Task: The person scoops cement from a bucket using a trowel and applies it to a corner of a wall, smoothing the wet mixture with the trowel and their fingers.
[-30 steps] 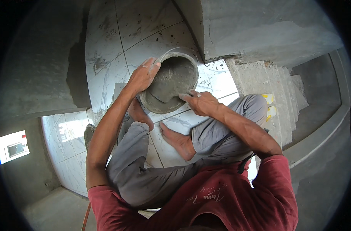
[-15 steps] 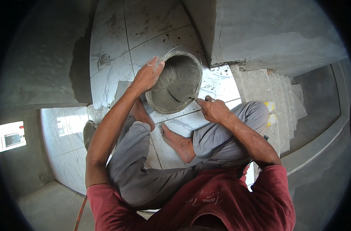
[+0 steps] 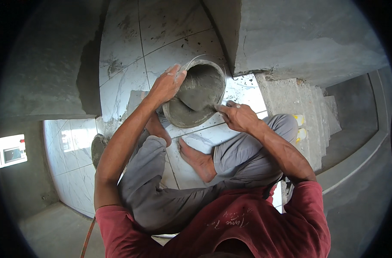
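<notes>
My left hand (image 3: 170, 84) is closed on the upper left rim of a mortar-caked bucket (image 3: 170, 114) standing tilted on the marble-patterned tiles between my bare feet, its wire handle arcing over the top. My right hand (image 3: 235, 115) is closed round the handle of a trowel at the bucket's lower right rim. The trowel's blade (image 3: 190, 98) is inside, coated in wet grey cement paste, which also smears the bucket's inner wall.
Concrete steps (image 3: 314, 120) descend at the right, with a pair of yellow-and-white slippers (image 3: 301, 135) on them. Grey plastered walls (image 3: 290, 38) rise at upper right and left. A grey, round-topped object (image 3: 98, 149) is by my left side; an orange cord or rod (image 3: 87, 236) lies lower left.
Over the last second the trowel has worked around inside the bucket; its blade now shows flatter across the middle. My right hand moved rightward and down, then slightly back up. The bucket shifted slightly right.
</notes>
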Demonstrator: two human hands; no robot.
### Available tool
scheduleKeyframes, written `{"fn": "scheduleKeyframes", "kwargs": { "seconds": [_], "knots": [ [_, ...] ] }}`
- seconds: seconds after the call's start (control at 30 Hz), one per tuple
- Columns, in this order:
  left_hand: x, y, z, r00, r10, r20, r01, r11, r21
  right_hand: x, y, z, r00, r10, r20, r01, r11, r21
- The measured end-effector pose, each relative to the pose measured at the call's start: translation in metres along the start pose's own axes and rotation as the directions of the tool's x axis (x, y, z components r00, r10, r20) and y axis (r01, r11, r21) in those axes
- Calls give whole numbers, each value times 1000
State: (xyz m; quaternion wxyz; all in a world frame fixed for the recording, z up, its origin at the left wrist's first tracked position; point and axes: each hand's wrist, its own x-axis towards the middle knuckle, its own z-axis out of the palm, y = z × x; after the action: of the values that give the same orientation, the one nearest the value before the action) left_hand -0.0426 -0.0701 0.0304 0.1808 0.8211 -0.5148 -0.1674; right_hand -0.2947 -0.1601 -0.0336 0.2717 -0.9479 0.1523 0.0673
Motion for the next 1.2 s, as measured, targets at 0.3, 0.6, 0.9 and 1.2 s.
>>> {"fn": "scheduleKeyframes", "kwargs": {
  "seconds": [0.3, 0.6, 0.9, 1.2],
  "knots": [
    [0, 1, 2, 1000, 18, 25, -19, 999, 43, 7, 21, 0, 993, -54, 109, 71, 984, -160],
    [8, -3, 7, 998, -1, 56, -1, 1000, 21, 13, 3, 29, 956, 90, -279, -71, 994, 78],
    [10, 22, -11, 977, -79, 198, 72, 997, 39, 2, -9, 18, 957, -4, -292, 49, 988, 147],
    [5, -1, -2, 999, -30, -42, 30, 1000, -8, 7, -14, 11, 989, 16, -148, -10, 999, 36]
  ]
}}
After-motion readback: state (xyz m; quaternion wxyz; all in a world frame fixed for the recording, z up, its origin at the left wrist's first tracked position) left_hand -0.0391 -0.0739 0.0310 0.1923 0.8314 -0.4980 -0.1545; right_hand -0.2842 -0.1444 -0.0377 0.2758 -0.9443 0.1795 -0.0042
